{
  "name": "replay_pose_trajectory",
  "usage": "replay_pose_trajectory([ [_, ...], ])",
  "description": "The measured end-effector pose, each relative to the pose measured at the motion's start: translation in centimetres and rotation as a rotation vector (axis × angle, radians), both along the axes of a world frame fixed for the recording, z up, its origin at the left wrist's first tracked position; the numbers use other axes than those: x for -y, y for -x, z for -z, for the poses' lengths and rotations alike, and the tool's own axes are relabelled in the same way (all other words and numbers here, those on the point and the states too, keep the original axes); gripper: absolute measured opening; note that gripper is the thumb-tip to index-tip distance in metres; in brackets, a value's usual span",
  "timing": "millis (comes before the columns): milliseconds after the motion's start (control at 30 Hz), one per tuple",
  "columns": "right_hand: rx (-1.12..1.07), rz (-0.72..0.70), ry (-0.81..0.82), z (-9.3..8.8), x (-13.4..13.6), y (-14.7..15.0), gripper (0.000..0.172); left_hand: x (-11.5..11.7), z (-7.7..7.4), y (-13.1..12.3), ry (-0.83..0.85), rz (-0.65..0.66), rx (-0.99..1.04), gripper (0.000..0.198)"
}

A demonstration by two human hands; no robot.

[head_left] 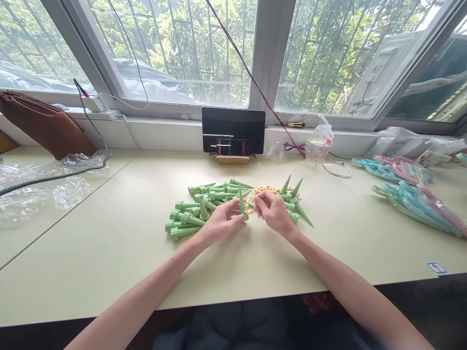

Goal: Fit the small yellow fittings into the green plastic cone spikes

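My left hand [223, 221] has its fingers closed around the base of a green plastic watering spike [242, 201], which stands with its point up. Just right of that spike, small yellow pieces [249, 209] show between the hands. The fingertips of my right hand [272, 209] are pinched together close by; what they hold, if anything, is too small to name. A pile of green spikes [186, 218] lies to the left and behind my left hand. More spikes [297, 194], some upright, are beside my right hand. Behind it lies a heap of yellow pieces [264, 189].
A dark tablet [233, 121] and a phone [233, 147] stand at the back of the table [109, 262]. Plastic-wrapped blue and pink items [419, 204] lie right. A brown bag [44, 121], clear wrappers [51, 184] and a black cable [73, 172] are left.
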State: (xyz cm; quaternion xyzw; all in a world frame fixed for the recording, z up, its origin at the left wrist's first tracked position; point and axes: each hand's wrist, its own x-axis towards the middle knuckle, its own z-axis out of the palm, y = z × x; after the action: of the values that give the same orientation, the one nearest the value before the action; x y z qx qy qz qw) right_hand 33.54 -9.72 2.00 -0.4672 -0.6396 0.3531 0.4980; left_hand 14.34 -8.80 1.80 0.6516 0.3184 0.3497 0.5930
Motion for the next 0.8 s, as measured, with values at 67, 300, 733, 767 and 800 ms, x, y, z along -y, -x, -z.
replay_pose_trajectory([
  [67, 0.074, 0.028, -0.008, -0.02, 0.01, -0.09, 0.031, -0.03, 0.09, -0.09, -0.008, -0.005, -0.008, 0.047],
  [300, 0.163, 0.164, -0.097, -0.05, -0.21, -0.35, 0.050, 0.34, -0.03, -0.34, -0.272, -0.101, -0.175, 0.038],
  [733, 0.204, -0.048, -0.180, -0.63, 0.38, -0.02, 0.032, 0.43, 0.79, -0.44, -0.578, -0.187, -0.426, 0.027],
  [767, 0.198, -0.059, -0.184, -0.60, 0.41, 0.00, 0.031, 0.45, 0.75, -0.47, -0.584, -0.179, -0.432, 0.026],
  [800, 0.193, -0.070, -0.186, -0.56, 0.43, 0.02, 0.029, 0.46, 0.71, -0.48, -0.592, -0.174, -0.436, 0.024],
])
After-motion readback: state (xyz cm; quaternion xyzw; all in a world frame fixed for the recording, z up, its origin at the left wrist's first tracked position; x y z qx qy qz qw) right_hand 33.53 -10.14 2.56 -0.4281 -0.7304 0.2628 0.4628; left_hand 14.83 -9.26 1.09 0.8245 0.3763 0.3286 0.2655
